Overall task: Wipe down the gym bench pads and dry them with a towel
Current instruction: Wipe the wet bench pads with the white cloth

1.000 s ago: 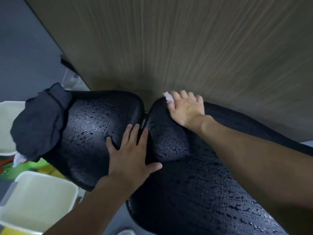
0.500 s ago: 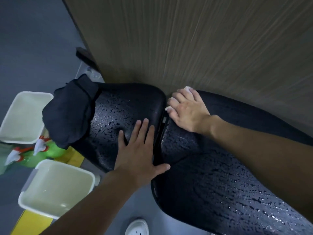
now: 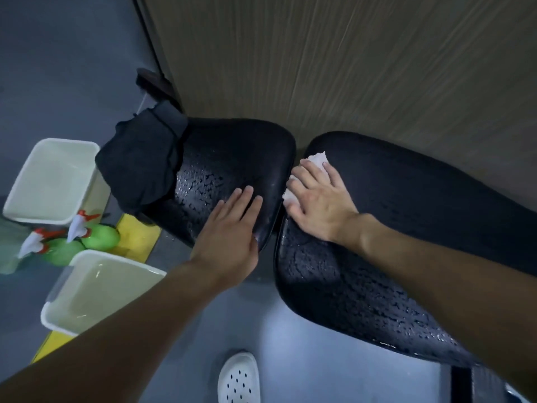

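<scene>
Our right hand [image 3: 319, 205] has slid the white cloth [image 3: 318, 158] from the far rim of the long pad [image 3: 406, 199] back toward its left end, beside the gap. Our left hand [image 3: 232, 228] stays flat on the seat pad [image 3: 232, 152]. Both sets of fingers lie straight: the right ones press the cloth down, the left ones brace and hold nothing. To wipe well, we judge overlapping strokes with even pressure best, working rightward over the beaded water. The pads are black pebbled vinyl, round-cornered and glossy where wet. A dark towel [image 3: 139, 167] drapes the seat pad's far-left end, ready for drying.
</scene>
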Motion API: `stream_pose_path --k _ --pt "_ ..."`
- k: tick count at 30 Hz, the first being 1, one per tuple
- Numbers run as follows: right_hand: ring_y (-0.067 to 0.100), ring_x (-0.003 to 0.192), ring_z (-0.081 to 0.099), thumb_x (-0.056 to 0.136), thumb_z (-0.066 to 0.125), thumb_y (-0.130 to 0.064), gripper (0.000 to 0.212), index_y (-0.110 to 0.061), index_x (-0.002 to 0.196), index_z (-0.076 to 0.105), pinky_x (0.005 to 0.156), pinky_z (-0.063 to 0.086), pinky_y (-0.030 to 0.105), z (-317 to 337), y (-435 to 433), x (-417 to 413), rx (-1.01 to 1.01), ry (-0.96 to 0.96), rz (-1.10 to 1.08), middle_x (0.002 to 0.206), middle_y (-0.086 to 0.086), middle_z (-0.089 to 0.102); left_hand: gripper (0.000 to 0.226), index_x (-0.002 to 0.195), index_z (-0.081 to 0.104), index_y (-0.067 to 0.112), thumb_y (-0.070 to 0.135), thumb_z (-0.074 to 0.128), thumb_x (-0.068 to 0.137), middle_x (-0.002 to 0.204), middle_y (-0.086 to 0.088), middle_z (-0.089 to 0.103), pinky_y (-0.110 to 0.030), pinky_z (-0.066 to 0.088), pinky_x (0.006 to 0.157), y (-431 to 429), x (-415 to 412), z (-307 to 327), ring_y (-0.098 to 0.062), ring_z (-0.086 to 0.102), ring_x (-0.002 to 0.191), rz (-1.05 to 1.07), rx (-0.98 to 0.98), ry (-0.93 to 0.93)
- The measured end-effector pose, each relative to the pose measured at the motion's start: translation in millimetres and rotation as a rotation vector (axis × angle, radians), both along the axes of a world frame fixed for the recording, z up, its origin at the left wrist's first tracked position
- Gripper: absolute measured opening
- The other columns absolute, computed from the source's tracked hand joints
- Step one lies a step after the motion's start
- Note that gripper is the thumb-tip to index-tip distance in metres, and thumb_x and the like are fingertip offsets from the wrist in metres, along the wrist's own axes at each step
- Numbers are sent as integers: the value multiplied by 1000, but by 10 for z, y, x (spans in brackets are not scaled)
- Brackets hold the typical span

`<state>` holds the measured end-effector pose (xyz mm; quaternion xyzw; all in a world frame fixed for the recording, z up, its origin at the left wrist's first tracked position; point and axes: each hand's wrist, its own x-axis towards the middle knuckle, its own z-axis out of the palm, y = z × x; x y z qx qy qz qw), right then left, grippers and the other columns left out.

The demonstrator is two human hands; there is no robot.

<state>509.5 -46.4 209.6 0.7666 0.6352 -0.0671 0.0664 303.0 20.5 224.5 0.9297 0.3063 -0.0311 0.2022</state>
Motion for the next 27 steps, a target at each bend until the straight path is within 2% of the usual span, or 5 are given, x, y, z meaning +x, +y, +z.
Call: stream_pose_path --k 6,11,19,24,27 --pt "21 152 3 96 24 -48 57 -27 148 35 122 -2 50 45 -379 -315 -6 63 28 163 -2 17 74 157 8 15 8 44 92 165 2 -6 -28 -2 121 -198 -66 82 -13 -7 151 69 -60 26" --pt "26 148 19 90 22 -49 58 -26 125 62 118 12 57 -10 -1035 -833 42 65 302 150 1 40 77 156 10 11 1 46 88 165 -1 -2 -31 1 122 -446 -48 64 -15 -5 151 154 -114 33" --pt "22 151 11 92 3 -46 70 -27 140 50 120 9 52 -76 -965 -955 67 23 135 157 -3 31 77 156 11 14 -4 42 88 165 1 -3 -34 3 122 -449 -67 30 -15 -6 151 157 -135 21" --pt "30 151 17 94 31 -38 54 -31 146 45 120 15 54 -107 -1500 -933 23 -104 282 162 5 27 66 153 29 19 -2 37 91 164 -2 13 -47 8 122 -497 17 72 -24 2 152 150 -147 -59" --pt "32 151 17 92 29 -25 58 -34 148 43 121 14 55 -153 -1827 -789 46 -117 353 163 5 25 65 149 39 18 -7 35 89 162 0 23 -47 13 121 -669 90 37 -18 11 151 -33 -131 -102"
